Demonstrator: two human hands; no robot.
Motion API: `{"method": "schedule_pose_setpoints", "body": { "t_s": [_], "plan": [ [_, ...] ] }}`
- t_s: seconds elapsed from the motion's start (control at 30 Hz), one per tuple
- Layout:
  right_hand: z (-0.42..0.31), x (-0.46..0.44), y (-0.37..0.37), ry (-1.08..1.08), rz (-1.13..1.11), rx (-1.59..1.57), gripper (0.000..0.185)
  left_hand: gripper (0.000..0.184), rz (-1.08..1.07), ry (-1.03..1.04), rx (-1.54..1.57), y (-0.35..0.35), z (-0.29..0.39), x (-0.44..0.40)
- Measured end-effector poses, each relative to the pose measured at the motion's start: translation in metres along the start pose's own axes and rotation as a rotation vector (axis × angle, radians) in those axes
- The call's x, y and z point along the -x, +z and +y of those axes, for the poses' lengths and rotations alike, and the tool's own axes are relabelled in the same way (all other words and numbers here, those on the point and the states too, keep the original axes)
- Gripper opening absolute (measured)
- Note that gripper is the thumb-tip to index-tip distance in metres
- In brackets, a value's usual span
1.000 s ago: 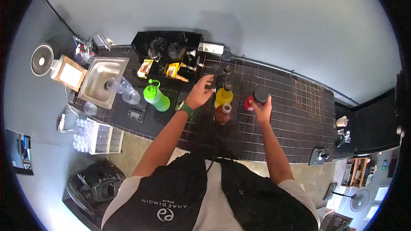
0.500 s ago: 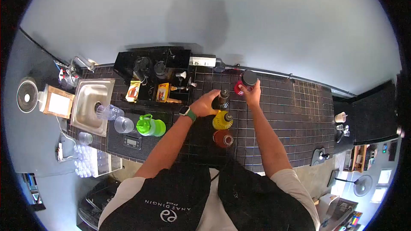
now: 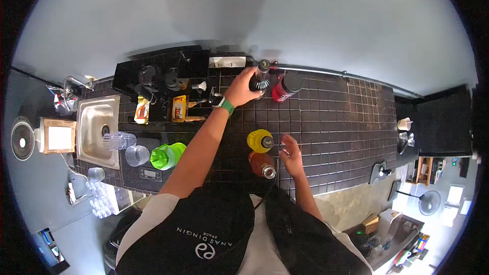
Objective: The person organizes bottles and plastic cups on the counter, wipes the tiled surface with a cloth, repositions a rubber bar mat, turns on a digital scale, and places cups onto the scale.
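My left hand (image 3: 242,89), with a watch on a green strap at the wrist, is wrapped around a dark bottle (image 3: 261,79) at the back of the counter, by the wall. Just right of that bottle stands a red container with a black lid (image 3: 283,90), touched by neither hand. Nearer to me are a yellow bottle (image 3: 259,141) and, in front of it, an amber bottle (image 3: 262,164) with an uncovered neck. My right hand (image 3: 292,156) hovers to the right of these two, fingers apart and holding nothing.
Dark tiled counter (image 3: 331,132) runs left and right. On the left are a steel sink (image 3: 84,127), clear plastic cups (image 3: 136,156), a green jug (image 3: 165,156) and a digital scale (image 3: 151,174). A black organizer (image 3: 163,71) with packets stands against the wall.
My left hand has carried the dark bottle back toward the wall, beside the red container. My right hand has let go of that container and come back toward me. The view has shifted slightly.
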State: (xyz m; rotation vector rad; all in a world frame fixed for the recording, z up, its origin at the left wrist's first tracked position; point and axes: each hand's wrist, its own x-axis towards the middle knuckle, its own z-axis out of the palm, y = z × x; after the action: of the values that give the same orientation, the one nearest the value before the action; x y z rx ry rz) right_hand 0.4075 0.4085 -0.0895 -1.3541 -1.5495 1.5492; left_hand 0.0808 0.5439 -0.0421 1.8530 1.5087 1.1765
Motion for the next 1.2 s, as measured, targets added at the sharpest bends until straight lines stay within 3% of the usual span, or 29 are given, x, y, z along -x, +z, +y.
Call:
{"method": "schedule_pose_setpoints", "body": {
  "t_s": [0.07, 0.17, 0.27, 0.33, 0.37, 0.47, 0.63, 0.87, 0.97, 1.03, 1.07, 1.13, 1.17, 1.2],
  "plan": [
    [0.003, -0.008, 0.000, -0.037, 0.034, 0.139, 0.068, 0.080, -0.016, -0.062, -0.009, -0.001, 0.009, -0.008],
    [0.004, -0.066, 0.003, -0.110, 0.197, 0.011, 0.079, 0.081, -0.024, -0.040, -0.013, 0.003, 0.006, -0.016],
    [-0.024, -0.129, 0.004, -0.154, 0.267, 0.124, 0.089, 0.083, -0.022, -0.058, -0.043, 0.008, 0.012, -0.017],
    [-0.018, -0.171, 0.008, -0.328, 0.360, 0.168, 0.084, 0.086, 0.025, -0.078, -0.083, 0.013, 0.013, -0.015],
    [-0.016, -0.185, 0.010, -0.335, 0.358, 0.160, 0.084, 0.062, 0.130, 0.038, -0.071, 0.017, 0.012, -0.017],
    [-0.020, -0.212, 0.019, -0.266, 0.332, 0.132, 0.077, 0.062, 0.022, -0.008, -0.046, 0.010, 0.005, -0.022],
    [-0.037, -0.233, 0.030, -0.283, 0.312, 0.159, 0.072, 0.082, 0.063, 0.022, -0.059, 0.012, -0.004, -0.029],
    [-0.032, -0.241, 0.036, -0.369, 0.389, 0.221, 0.079, 0.070, 0.032, -0.004, -0.017, 0.011, -0.009, -0.034],
    [-0.042, -0.225, 0.036, -0.351, 0.390, 0.277, 0.087, 0.083, 0.042, -0.011, -0.021, 0.006, 0.000, -0.028],
    [-0.035, -0.209, 0.035, -0.332, 0.558, 0.214, 0.090, 0.091, 0.112, 0.016, -0.034, -0.003, 0.018, -0.017],
    [-0.029, -0.194, 0.029, -0.336, 0.552, 0.220, 0.090, 0.091, 0.120, 0.014, -0.032, -0.010, 0.027, -0.004],
    [-0.013, -0.152, 0.012, -0.167, 0.122, 0.071, 0.087, 0.084, 0.155, -0.211, 0.165, -0.022, 0.046, 0.037],
    [-0.015, -0.135, 0.009, -0.169, 0.116, 0.072, 0.087, 0.082, 0.087, -0.216, 0.159, -0.024, 0.043, 0.061],
    [-0.022, -0.112, 0.005, -0.150, -0.035, 0.117, 0.084, 0.081, 0.015, -0.225, 0.155, -0.022, 0.041, 0.086]
  ]
}}
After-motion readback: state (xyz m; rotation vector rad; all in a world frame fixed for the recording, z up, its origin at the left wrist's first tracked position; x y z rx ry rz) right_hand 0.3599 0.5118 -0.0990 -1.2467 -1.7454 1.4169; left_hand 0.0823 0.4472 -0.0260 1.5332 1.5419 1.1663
